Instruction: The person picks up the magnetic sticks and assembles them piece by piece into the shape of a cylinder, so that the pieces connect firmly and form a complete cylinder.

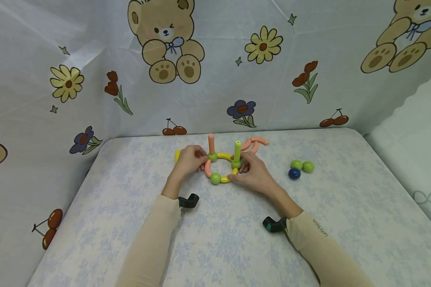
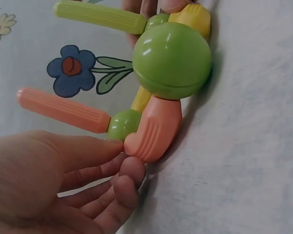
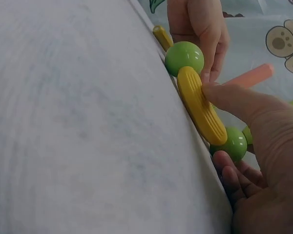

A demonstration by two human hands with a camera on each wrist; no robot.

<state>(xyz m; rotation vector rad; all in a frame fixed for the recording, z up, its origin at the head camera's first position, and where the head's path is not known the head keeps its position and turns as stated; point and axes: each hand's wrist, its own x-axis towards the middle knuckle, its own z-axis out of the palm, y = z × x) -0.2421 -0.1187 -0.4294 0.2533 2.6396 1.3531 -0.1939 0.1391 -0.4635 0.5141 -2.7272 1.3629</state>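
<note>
standing upright, pink rod (image 1: pixel 211 144), green rod (image 1: pixel 237 150); left hand (image 1: pixel 190 160) and right hand (image 1: pixel 253 173) gripping level ring (image 1: pixel 224 156)

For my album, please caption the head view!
Left hand and right hand hold a ring of curved pink and yellow plastic rods and round green balls.
</note>
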